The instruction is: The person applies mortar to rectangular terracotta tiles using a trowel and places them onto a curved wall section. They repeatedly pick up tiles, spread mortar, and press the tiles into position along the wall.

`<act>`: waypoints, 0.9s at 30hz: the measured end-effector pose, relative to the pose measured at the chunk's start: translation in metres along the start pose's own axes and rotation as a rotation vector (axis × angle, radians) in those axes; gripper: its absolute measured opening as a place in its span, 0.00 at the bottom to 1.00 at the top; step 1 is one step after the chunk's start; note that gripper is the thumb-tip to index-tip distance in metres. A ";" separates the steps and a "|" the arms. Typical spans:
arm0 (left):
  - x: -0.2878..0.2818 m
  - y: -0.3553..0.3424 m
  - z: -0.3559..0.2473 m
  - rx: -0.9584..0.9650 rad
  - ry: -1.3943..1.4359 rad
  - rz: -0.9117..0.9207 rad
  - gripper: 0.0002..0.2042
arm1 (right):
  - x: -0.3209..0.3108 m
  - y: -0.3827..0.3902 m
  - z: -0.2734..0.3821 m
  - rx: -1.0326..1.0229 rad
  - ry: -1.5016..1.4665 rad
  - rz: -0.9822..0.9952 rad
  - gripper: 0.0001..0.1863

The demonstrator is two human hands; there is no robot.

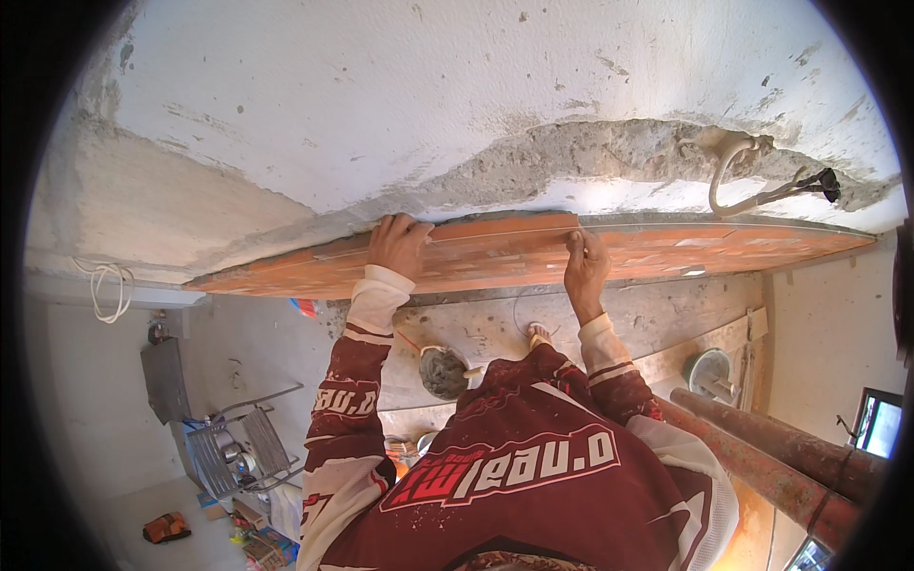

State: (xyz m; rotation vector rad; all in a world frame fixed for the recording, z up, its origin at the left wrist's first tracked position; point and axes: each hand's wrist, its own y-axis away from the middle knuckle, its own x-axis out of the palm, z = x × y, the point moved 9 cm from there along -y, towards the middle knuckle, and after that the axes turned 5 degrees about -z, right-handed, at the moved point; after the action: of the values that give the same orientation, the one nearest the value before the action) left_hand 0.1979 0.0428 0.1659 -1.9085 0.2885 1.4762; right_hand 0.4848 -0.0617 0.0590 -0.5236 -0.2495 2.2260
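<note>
A band of orange brick-look tiles (695, 249) runs across the wall in front of me, with grey mortar behind its upper edge. Along that edge stretches a thin pale string (657, 225). My left hand (396, 246) curls its fingers over the top edge of an orange tile (500, 231) in the upper row. At the right end of the same tile, my right hand (586, 265) is closed in a pinch close to the string. What lies between its fingertips is too small to make out.
Above the tiles, bent conduit with wires (733, 186) juts from rough, chipped wall. Below stands a bucket of grey mortar (443, 371), with a round pan (709, 371) further right. Rusty pipes (762, 462) slant at the right. A metal-framed chair (238, 447) stands at left.
</note>
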 end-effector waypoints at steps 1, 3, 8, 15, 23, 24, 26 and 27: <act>-0.001 0.000 -0.001 0.015 0.000 -0.019 0.10 | 0.000 0.000 -0.001 -0.004 -0.009 -0.001 0.12; -0.004 0.000 -0.003 0.045 -0.001 -0.056 0.11 | 0.000 0.001 -0.001 -0.010 -0.028 -0.003 0.12; -0.001 0.003 0.001 -0.009 0.011 -0.002 0.09 | 0.000 0.002 0.006 -0.036 0.001 0.017 0.11; -0.001 0.002 0.000 0.008 0.014 -0.016 0.10 | -0.001 0.006 -0.001 -0.083 -0.135 0.011 0.09; -0.011 0.009 0.000 0.022 0.056 -0.056 0.14 | -0.006 0.008 0.003 -0.184 -0.026 -0.013 0.11; -0.012 0.008 -0.001 0.018 0.070 -0.064 0.15 | -0.006 0.007 0.003 -0.186 -0.031 -0.007 0.11; -0.023 0.011 -0.008 0.039 0.090 -0.148 0.15 | -0.006 0.007 -0.001 -0.130 -0.052 -0.002 0.11; -0.031 0.014 -0.012 0.045 0.096 -0.190 0.15 | -0.005 0.006 -0.002 -0.103 -0.067 0.005 0.11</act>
State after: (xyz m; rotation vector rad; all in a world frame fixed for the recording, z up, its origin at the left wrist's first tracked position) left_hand 0.1890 0.0182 0.1901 -1.9167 0.1772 1.2462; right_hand 0.4847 -0.0697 0.0567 -0.5057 -0.3993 2.2469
